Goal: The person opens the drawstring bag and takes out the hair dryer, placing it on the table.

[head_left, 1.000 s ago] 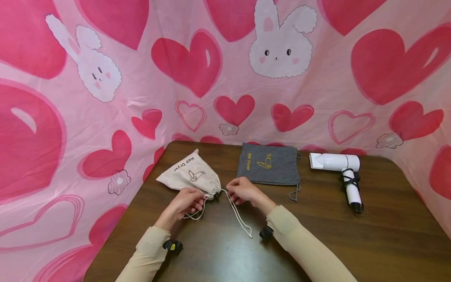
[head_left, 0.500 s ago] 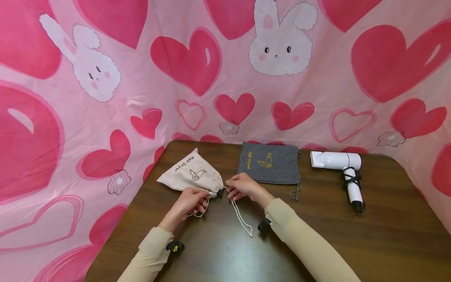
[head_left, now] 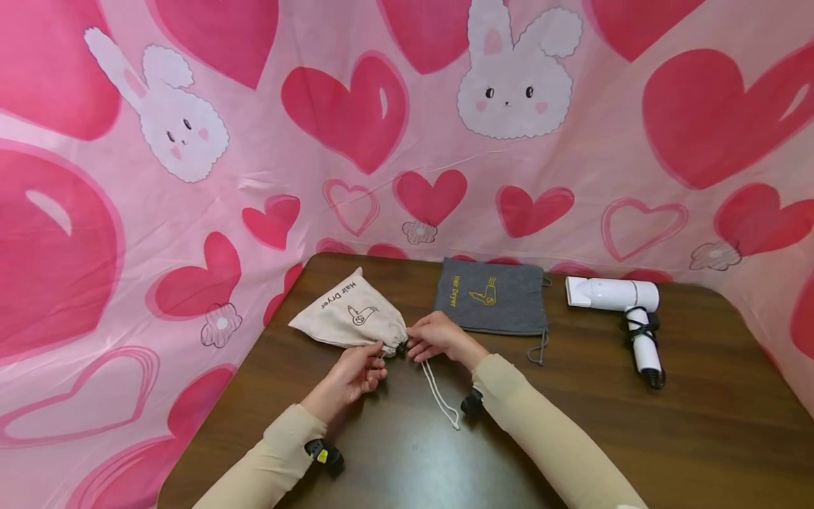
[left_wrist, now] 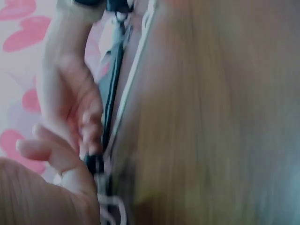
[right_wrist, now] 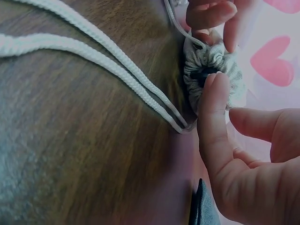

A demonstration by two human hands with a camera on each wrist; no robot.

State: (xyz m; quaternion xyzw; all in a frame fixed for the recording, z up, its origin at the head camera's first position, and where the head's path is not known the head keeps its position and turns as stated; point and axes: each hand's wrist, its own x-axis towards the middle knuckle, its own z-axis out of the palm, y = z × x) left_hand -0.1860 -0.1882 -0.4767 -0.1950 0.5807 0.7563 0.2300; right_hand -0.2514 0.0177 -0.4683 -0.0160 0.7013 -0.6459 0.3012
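Note:
A cream drawstring bag point(head_left: 346, 311) printed "Hair Dryer" lies on the table, its gathered mouth facing me. Something black point(head_left: 400, 348) shows in that mouth. My left hand point(head_left: 352, 375) is at the near side of the mouth, its fingers loosely bent and the fingertips right at the cloth. On the other side, my right hand point(head_left: 445, 338) touches the gathers; in the right wrist view its extended finger point(right_wrist: 215, 93) lies over the dark opening, thumb apart. A white cord point(head_left: 439, 396) trails below the right hand. The left wrist view is blurred.
A grey drawstring bag point(head_left: 492, 293), also printed "Hair Dryer", lies flat behind my right hand. A white hair dryer point(head_left: 613, 293) with its black cable wound round the handle lies at the right. A pink heart-patterned curtain point(head_left: 420, 127) borders the brown table point(head_left: 572, 424).
My left hand has moved right and up to the bag's mouth, and the looped cord beside it no longer shows. My right hand has moved slightly closer to the mouth.

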